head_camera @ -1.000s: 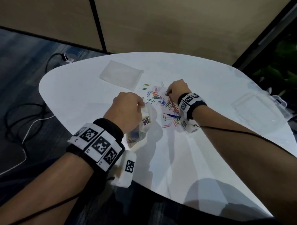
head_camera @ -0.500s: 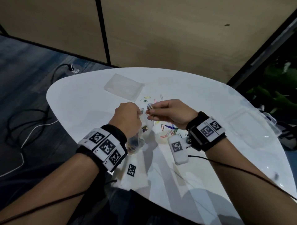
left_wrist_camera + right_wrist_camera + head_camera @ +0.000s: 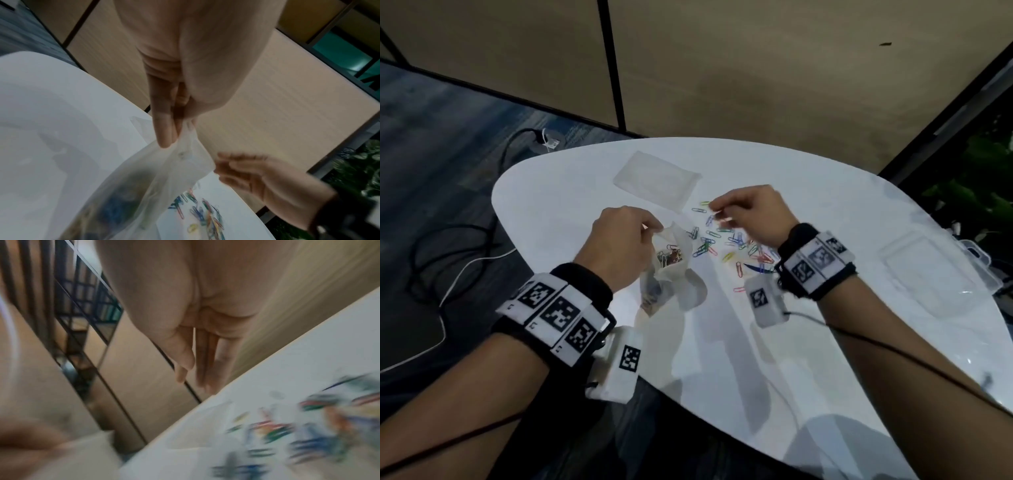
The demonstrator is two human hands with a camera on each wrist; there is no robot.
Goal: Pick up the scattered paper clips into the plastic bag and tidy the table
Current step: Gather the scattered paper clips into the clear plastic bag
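The step in hand looked like a return trip to the pile: the left hand [image 3: 619, 246] held the plastic bag [image 3: 671, 263] up off the white table [image 3: 722, 359], its thumb and fingers [image 3: 164, 129] pressed together in a pinch on the bag's rim, while the right hand [image 3: 750, 212] hovered over the far side of the scattered paper clips [image 3: 726, 240]. The bag hung crumpled with a cluster of clips already showing through its film, and many coloured clips lay loose between the two hands, so the task seemed only partly done. In the head view the right hand's fingertips were drawn close together near a clip at the pile's far edge, but whether they pinched one could not be told; the right wrist view was badly blurred and showed the fingers [image 3: 203, 356] long, side by side and seemingly bare. The next move would call for a fine pinch on one thin clip, or a few, lying flat on the slick top, then a carry to the bag's narrow mouth, which the left hand would need to hold open. Only the left wrist view showed the pinch on the rim closely; only the head view showed a flat spare bag [image 3: 657, 180] beyond the pile and a clear plastic box [image 3: 928, 277] well to the right.
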